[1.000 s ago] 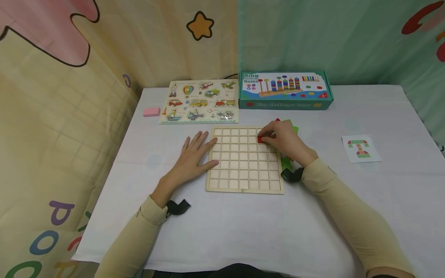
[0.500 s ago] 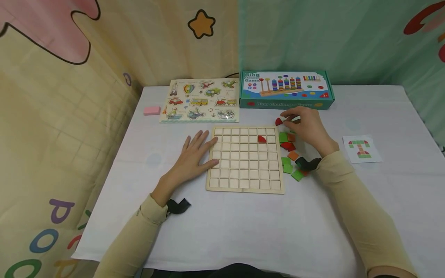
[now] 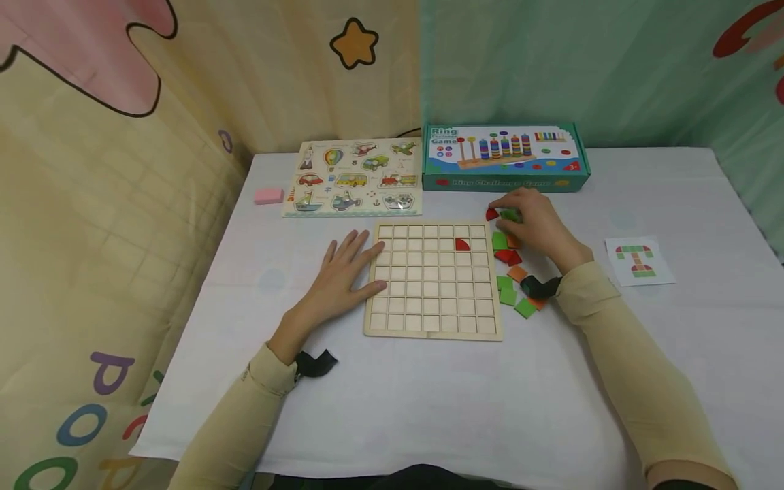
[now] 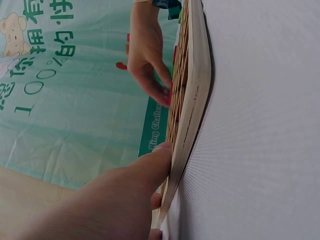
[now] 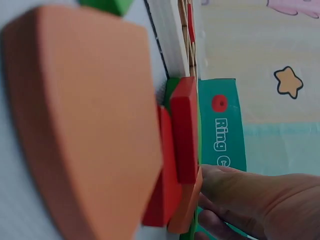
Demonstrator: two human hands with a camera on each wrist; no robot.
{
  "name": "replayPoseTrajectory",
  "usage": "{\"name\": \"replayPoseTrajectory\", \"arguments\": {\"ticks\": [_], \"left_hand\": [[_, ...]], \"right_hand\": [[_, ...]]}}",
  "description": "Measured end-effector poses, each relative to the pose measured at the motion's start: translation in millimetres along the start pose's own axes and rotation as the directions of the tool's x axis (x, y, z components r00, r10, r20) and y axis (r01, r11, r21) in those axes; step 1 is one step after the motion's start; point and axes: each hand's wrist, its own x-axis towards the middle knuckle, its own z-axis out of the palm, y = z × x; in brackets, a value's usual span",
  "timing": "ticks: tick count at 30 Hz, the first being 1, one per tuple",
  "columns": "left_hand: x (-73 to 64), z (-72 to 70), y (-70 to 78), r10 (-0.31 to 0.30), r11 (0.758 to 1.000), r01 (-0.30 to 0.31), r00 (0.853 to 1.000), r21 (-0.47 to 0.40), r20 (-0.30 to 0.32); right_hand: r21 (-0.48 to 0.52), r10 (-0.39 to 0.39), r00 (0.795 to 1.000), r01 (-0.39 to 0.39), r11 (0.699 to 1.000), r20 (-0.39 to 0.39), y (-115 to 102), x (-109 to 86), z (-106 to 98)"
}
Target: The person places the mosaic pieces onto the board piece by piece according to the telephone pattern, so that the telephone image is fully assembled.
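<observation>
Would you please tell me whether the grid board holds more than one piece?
No, the grid board holds only a red piece near its far right corner.

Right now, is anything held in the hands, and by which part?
The left hand rests on the grid board, gripping nothing. The right hand is at the farthest red piece; whether it grips that piece cannot be told.

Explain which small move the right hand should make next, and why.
The right hand should probably lift the red piece at its index fingertip: the pattern card shows red at both top ends; the wooden grid board holds only one red quarter-circle.
</observation>
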Motion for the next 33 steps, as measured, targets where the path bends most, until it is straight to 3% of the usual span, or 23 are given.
{"name": "replayPoseTrajectory", "arguments": {"ticks": [7, 19, 23, 28, 33], "left_hand": [[-0.2, 0.7, 0.6, -0.003, 1.0, 0.003, 1.0, -0.003, -0.002], [-1.7, -1.2, 2.4, 0.007, 1.0, -0.007, 1.0, -0.007, -0.003], [-1.2, -1.2, 2.6, 0.006, 1.0, -0.006, 1.0, -0.007, -0.004], [-1.3, -1.1, 1.5, 0.011, 1.0, -0.011, 1.0, 0.001, -0.003], [-1.3, -0.9, 1.2, 0.011, 1.0, -0.011, 1.0, 0.009, -0.005]], "right_hand": [[-0.036, -0.048, 0.999, 0.047, 0.998, -0.019, 3, 2.4, 3], [-0.043, -0.012, 1.0, 0.011, 0.999, -0.028, 6, 2.5, 4], [-0.053, -0.021, 0.997, 0.017, 0.998, -0.068, 6, 1.1, 3], [-0.085, -0.048, 0.991, 0.038, 0.996, -0.123, 0, -0.6, 0], [-0.077, -0.083, 0.992, 0.076, 0.994, -0.096, -18, 2.3, -4]]}}
